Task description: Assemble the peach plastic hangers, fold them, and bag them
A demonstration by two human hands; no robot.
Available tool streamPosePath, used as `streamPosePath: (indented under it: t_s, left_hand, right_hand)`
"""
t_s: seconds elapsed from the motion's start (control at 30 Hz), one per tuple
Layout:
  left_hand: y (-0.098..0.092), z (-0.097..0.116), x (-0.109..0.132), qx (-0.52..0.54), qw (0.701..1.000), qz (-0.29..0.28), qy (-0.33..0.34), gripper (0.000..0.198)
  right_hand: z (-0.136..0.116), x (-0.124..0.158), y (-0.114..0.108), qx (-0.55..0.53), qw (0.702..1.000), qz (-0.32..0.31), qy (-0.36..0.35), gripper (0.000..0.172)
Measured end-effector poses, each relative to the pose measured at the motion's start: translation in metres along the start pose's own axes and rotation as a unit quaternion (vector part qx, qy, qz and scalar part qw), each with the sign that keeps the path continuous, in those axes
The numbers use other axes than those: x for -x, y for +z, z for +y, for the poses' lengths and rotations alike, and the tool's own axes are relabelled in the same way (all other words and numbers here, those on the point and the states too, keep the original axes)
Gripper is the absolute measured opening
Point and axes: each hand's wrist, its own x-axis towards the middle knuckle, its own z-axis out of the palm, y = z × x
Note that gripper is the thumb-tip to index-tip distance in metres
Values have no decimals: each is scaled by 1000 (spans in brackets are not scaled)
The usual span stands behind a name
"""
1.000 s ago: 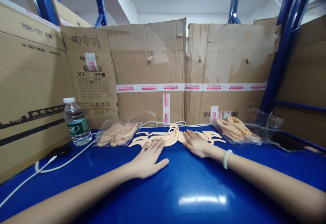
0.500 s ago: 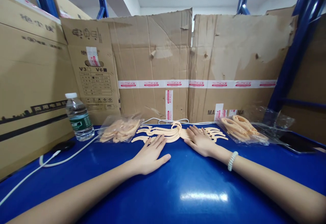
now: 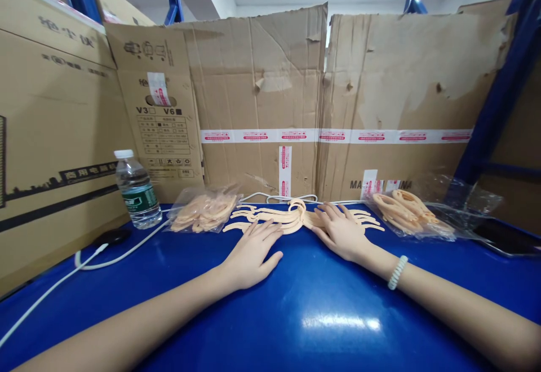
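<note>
A loose pile of peach plastic hangers [image 3: 284, 217] lies on the blue table [image 3: 270, 315] near the cardboard wall. My left hand [image 3: 253, 253] rests flat and open on the table, fingertips touching the left ends of the hangers. My right hand [image 3: 341, 232] lies open and flat on the right half of the pile, with a white bead bracelet [image 3: 397, 273] on the wrist. Neither hand grips anything.
A clear bag of hangers [image 3: 203, 211] lies left of the pile and another bag [image 3: 412, 209] to its right. A water bottle [image 3: 137, 189] stands at the left, beside a white cable [image 3: 101, 261] and a black puck [image 3: 110, 238]. A dark phone [image 3: 507, 239] lies far right. Cardboard boxes [image 3: 262, 101] wall the back and sides.
The view has drifted so everything sits a little further right and lower. Both hands stay flat at the hanger pile, the left fingers now slightly nearer the hangers.
</note>
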Motion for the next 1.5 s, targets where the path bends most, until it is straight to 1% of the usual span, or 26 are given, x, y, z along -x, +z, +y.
streamPosePath:
  t_s: [0.1, 0.17, 0.23, 0.33, 0.43, 0.5, 0.6, 0.67, 0.83, 0.97, 1.23, 1.37, 1.5]
  left_hand:
    - [-3, 4, 1, 31, 998, 34, 54, 33]
    - [-4, 6, 2, 34, 994, 47, 91, 29]
    - [-4, 7, 2, 4, 990, 58, 129, 28]
    - [1, 6, 1, -71, 976, 88, 188, 27]
    - [5, 4, 1, -122, 960, 115, 225, 24]
    - [6, 3, 1, -138, 955, 120, 233, 22]
    - [6, 3, 1, -144, 954, 116, 236, 22]
    - [5, 3, 0, -143, 954, 113, 238, 21]
    - [6, 1, 0, -142, 954, 111, 241, 21]
    - [6, 1, 0, -141, 954, 108, 240, 21]
    - [4, 2, -2, -137, 955, 108, 241, 21]
    - [4, 1, -3, -136, 955, 113, 239, 22]
    - [5, 0, -2, -126, 958, 110, 234, 21]
  right_hand:
    - [-4, 1, -9, 22, 999, 21, -44, 50]
    - [-6, 1, -15, 30, 997, 33, -67, 46]
    - [-6, 1, -20, 30, 996, 37, -72, 42]
    - [-4, 0, -25, 22, 997, 33, -69, 34]
    - [0, 2, -28, 7, 998, 17, -68, 25]
    - [3, 6, -29, -7, 997, 0, -72, 21]
    - [9, 15, -30, -28, 997, -26, -69, 21]
    - [14, 22, -30, -30, 997, -31, -59, 21]
    - [28, 34, -21, -25, 999, -15, -36, 20]
    - [38, 36, -15, -37, 999, 0, -9, 21]
    - [55, 32, -16, -53, 998, 3, 36, 27]
    - [64, 33, -15, -93, 995, 16, 43, 27]
    - [72, 33, -16, -131, 991, 16, 37, 25]
